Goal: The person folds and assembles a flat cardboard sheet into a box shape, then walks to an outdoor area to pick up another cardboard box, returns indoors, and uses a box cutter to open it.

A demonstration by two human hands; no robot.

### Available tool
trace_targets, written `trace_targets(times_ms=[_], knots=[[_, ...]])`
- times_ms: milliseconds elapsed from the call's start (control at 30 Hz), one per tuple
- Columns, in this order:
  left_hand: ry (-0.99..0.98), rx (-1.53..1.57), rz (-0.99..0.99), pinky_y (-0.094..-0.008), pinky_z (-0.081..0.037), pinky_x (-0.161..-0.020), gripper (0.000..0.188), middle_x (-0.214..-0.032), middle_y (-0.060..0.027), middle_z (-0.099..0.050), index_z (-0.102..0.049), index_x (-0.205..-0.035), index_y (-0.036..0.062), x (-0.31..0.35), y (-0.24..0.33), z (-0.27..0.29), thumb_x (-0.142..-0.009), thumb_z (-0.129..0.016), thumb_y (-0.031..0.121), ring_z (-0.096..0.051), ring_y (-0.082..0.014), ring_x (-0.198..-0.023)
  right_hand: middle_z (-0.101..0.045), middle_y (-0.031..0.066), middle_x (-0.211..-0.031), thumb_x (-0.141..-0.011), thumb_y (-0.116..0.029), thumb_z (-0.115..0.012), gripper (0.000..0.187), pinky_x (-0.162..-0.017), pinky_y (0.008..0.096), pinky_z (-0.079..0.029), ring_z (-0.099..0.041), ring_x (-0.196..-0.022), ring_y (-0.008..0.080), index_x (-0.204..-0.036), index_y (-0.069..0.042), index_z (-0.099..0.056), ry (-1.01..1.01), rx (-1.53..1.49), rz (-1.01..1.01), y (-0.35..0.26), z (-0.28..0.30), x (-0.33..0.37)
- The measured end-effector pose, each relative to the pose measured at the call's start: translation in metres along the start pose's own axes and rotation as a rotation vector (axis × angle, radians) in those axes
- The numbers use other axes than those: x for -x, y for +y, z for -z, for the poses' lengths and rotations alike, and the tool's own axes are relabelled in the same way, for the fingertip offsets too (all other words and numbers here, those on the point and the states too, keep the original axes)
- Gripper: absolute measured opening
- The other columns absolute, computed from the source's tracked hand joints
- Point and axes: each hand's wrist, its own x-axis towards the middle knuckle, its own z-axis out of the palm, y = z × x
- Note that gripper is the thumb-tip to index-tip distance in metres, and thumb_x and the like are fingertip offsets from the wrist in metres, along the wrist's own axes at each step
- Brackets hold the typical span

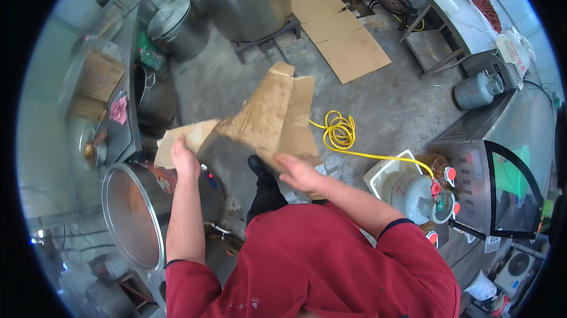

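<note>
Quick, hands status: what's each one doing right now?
Left hand: closed on the left flap of the flattened cardboard box.
Right hand: open, fingers spread against the cardboard's lower right edge; a firm grip cannot be told.

Grey concrete floor [390,105] strewn with flattened cardboard sheets [345,37].

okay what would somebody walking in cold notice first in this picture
Probably the big flattened piece of brown cardboard in the middle, held up over the concrete floor by the left hand and right hand. Next, the large steel pot at lower left and the bright yellow hose coiled on the floor to the right.
</note>
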Motion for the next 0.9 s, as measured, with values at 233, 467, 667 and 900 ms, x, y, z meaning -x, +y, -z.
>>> trace_targets(times_ms=[233,467,667,900], knots=[[-0.174,0.162,0.162,-0.0334,-0.05,-0.089,0.028,-0.115,-0.0125,-0.064,-0.057,-0.119,-0.0033,-0.143,-0.03,0.009,-0.102,-0.049,0.018,-0.063,-0.0216,-0.102,-0.066,0.02,-0.117,-0.087,-0.026,-0.063,0.039,-0.096,0.0445,-0.05,-0.061,-0.112,0.0379,-0.121,-0.006,-0.063,-0.269,0.039,-0.449,0.062,-0.058,-0.066],[-0.342,0.081,0.292,-0.0351,-0.052,-0.085,0.022,-0.112,-0.0092,-0.065,-0.057,-0.114,0.0012,-0.268,-0.053,-0.03,-0.104,-0.049,0.019,-0.064,-0.0203,-0.1,-0.07,0.0194,-0.11,-0.083,-0.028,-0.065,0.036,-0.094,0.0443,-0.052,-0.065,-0.107,0.0366,-0.112,-0.008,-0.07,-0.095,0.158,-1.102,0.112,-0.067,-0.03],[-0.251,0.075,0.306,-0.0377,-0.055,-0.085,0.022,-0.113,-0.0142,-0.063,-0.055,-0.115,-0.0029,-0.382,-0.068,-0.093,-0.104,-0.046,0.014,-0.064,-0.0257,-0.1,-0.07,0.0179,-0.112,-0.081,-0.028,-0.068,0.037,-0.096,0.0417,-0.051,-0.065,-0.109,0.0344,-0.111,-0.006,-0.072,0.113,0.041,-1.219,0.118,-0.056,-0.016],[-0.125,0.144,0.261,-0.0374,-0.055,-0.085,0.027,-0.113,-0.0167,-0.063,-0.055,-0.123,-0.0051,-0.466,-0.033,-0.106,-0.103,-0.044,0.01,-0.064,-0.0281,-0.098,-0.07,0.0185,-0.111,-0.082,-0.028,-0.066,0.032,-0.095,0.0428,-0.052,-0.065,-0.107,0.0354,-0.105,-0.006,-0.072,0.057,0.0,-1.169,0.163,-0.042,-0.058]])
